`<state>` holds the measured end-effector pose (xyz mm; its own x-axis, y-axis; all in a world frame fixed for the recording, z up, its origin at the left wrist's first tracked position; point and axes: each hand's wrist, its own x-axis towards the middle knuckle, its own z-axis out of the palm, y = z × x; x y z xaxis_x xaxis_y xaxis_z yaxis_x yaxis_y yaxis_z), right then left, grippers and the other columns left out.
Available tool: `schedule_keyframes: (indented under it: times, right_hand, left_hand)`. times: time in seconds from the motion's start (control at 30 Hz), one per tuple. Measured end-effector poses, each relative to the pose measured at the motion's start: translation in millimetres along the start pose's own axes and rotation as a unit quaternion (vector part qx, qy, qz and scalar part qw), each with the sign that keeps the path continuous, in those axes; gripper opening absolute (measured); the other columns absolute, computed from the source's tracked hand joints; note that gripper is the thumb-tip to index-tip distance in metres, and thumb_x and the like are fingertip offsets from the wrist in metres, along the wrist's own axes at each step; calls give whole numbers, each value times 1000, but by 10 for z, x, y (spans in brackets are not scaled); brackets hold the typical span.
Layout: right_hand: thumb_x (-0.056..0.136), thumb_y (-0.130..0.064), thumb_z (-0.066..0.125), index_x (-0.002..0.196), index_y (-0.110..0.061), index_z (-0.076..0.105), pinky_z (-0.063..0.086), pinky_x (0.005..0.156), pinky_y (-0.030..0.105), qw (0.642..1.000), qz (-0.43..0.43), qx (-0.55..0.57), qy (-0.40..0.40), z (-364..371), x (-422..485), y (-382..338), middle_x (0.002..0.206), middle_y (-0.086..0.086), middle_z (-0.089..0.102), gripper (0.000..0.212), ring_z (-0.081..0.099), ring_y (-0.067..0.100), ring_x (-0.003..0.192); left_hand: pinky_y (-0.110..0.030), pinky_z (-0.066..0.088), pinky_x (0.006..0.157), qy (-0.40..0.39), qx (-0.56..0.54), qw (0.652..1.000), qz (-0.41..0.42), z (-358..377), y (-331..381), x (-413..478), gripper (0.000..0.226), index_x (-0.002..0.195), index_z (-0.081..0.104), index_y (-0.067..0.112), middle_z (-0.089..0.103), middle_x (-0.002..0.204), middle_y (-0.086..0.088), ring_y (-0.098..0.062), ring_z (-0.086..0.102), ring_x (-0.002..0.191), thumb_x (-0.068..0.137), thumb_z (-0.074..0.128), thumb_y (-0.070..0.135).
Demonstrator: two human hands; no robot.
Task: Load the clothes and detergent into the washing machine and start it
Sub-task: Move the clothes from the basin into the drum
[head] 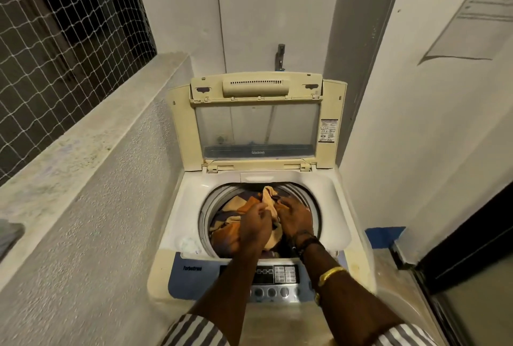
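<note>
The clothes (236,223), a tumble of orange, pale beige and dark blue cloth, lay inside the drum (205,215) of the washing machine (169,234), heaped up close to its round opening. Both hands were down in the drum on top of the heap. The left hand (256,221) had its fingers curled, pinching a fold of the pale cloth, and the right hand (294,218), just beside it, had its fingers bent into the same bunch of fabric, gripping it. A peak of the beige cloth stood up between and behind the two hands. On the right wrist sat a dark bracelet (305,243), and further up that forearm a gold bangle (330,273); both arms came out of striped sleeves (191,329) at the bottom edge. The forearms crossed over the control panel (277,273) at the near side of the machine, with a row of round buttons (270,292) below it. The lid (255,129) stood upright at the back, its clear window facing forward and a printed label (329,130) on its right frame. Behind the lid a tap (280,54) stuck out of the white wall. To the left ran a rough concrete ledge (83,129) with white netting (55,26) stretched over the dark opening above it. To the right, something blue (384,236) lay low against the wall, near a dark door frame (472,234).
</note>
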<state>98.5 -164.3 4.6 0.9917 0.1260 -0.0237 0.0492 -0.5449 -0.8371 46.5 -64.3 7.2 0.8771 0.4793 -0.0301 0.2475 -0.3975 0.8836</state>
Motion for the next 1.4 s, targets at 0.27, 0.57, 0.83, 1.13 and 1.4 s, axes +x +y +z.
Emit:
schedule_keyframes:
  times: [0.27, 0.57, 0.83, 1.13, 1.4]
  right_hand:
    - [84, -18, 68, 100, -19, 78, 45, 81, 18, 999, 1, 36, 39, -131, -520, -87, 103, -2, 74, 19, 66, 15, 96]
    - [81, -16, 64, 87, -23, 77, 54, 80, 26, 992, 37, 38, 113, -474, -963, 94, 91, -5, 75, 16, 66, 15, 85]
    - [83, -23, 64, 73, -24, 72, 60, 75, 39, 981, 78, 77, 162, -1027, -1142, 505, 71, -9, 71, 13, 67, 14, 73]
    - [83, -26, 65, 70, -23, 71, 60, 73, 41, 977, 106, 75, 170, -1779, -1182, 1090, 68, -8, 70, 14, 68, 15, 71]
    - [75, -37, 61, 70, -29, 70, 60, 64, 45, 972, 137, 74, 178, -2382, -1225, 1768, 67, -9, 69, 13, 68, 16, 69]
  left_hand:
    - [-23, 37, 57, 23, 0, 999, 25, -119, 84, -340, 12, 86, 62, 20, 64, 81, 1, -18, 61, 74, 95, 55, 22]
    - [-26, 35, 62, -4, -26, 999, 20, 113, 206, -686, 18, 88, 68, 10, 69, 82, -7, -24, 61, 74, 95, 60, 25]
    - [-32, 42, 65, -54, -43, 996, 55, 666, 537, -950, 22, 72, 61, 14, 66, 73, -5, -27, 59, 72, 91, 63, 25]
    - [-38, 54, 75, -106, -58, 992, 49, 1481, 893, -1313, 27, 80, 66, 12, 71, 81, -5, -28, 66, 80, 93, 61, 35]
    - [-36, 61, 60, -187, -48, 981, 35, 2215, 1104, -1722, 14, 93, 68, 17, 74, 83, -4, -20, 71, 67, 94, 59, 29]
